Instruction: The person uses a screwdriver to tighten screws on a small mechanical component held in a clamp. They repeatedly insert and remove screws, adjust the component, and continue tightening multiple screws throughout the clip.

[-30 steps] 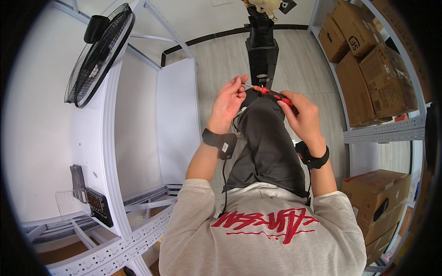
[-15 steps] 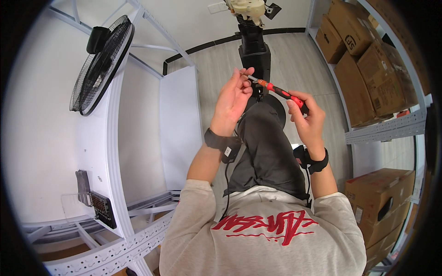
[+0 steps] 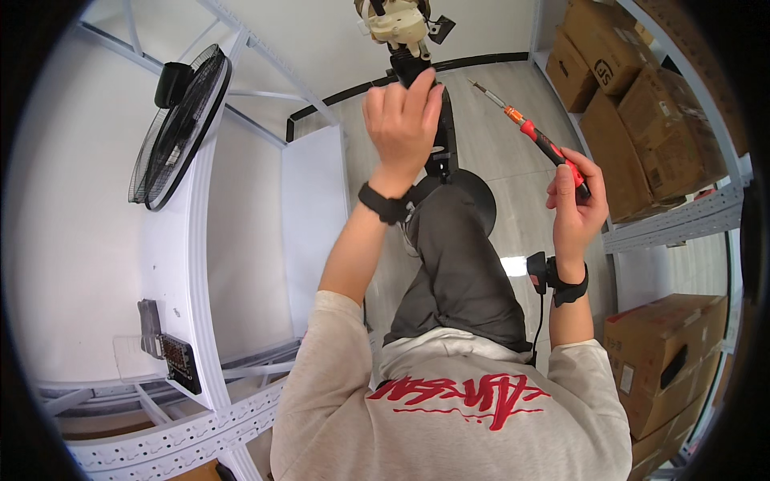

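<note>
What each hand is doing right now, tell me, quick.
Left hand: partly curled; whether it holds anything cannot be told.
Right hand: closed on the handle end of a red-and-black screwdriver.

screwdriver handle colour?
The screwdriver handle is red and black, seen best in the head view.

- The left forearm (image 3: pixel 353 256) slants forward and inward.
- The left hand (image 3: pixel 399 132) is held out ahead of the body, its back turned up, the knuckles bent.
- The left fingertips are partly hidden, so whether they pinch anything is hard to say.
- The right forearm (image 3: pixel 572 322) points almost straight forward.
- The right hand (image 3: pixel 579 200), well apart from the left and nearer the body, grips with thumb and curled fingers.
</note>
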`<state>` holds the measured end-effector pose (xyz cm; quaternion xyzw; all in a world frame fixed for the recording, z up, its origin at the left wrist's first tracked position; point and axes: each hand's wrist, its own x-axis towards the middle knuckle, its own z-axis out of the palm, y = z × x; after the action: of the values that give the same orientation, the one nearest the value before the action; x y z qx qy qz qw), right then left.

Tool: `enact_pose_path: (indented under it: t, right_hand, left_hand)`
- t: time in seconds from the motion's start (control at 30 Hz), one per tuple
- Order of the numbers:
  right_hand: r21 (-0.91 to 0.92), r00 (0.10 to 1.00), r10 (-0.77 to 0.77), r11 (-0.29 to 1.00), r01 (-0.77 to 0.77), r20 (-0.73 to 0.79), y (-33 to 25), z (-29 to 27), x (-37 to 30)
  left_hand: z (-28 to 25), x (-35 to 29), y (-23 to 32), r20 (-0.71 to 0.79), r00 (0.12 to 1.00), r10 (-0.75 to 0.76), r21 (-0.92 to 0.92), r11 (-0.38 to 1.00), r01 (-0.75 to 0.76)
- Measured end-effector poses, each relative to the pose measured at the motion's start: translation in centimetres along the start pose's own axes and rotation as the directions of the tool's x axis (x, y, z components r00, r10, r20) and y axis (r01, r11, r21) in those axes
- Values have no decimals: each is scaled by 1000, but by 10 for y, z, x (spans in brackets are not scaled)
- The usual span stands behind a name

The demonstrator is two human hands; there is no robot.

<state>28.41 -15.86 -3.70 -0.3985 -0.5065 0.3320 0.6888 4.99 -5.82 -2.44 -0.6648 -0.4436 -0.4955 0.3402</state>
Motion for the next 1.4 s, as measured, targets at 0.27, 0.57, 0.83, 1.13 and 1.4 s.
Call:
enact_pose_path:
  t: [0.27, 0.57, 0.83, 1.13, 1.4]
  right_hand:
    - [-19, 999, -5, 1000, 4, -50, -11, -16, 9]
    - [-28, 995, -73, 997, 71, -71, -18, -22, 17]
    - [-44, 976, -214, 976, 213, -36, -37, -10, 53]
    - [-47, 961, -244, 967, 252, 133, -60, 18, 99]
    - [-141, 951, -217, 958, 251, 221, -65, 32, 119]
  left_hand:
    - [33, 36, -5, 44, 966, 256, 398, 882, -252]
    - [41, 52, -16, 47, 945, 323, 368, 874, -317]
    - [33, 57, -16, -48, 921, 387, 364, 865, -344]
    - [28, 59, -26, -18, 922, 386, 347, 867, -357]
    - [23, 66, -26, 2, 922, 387, 337, 868, -365]
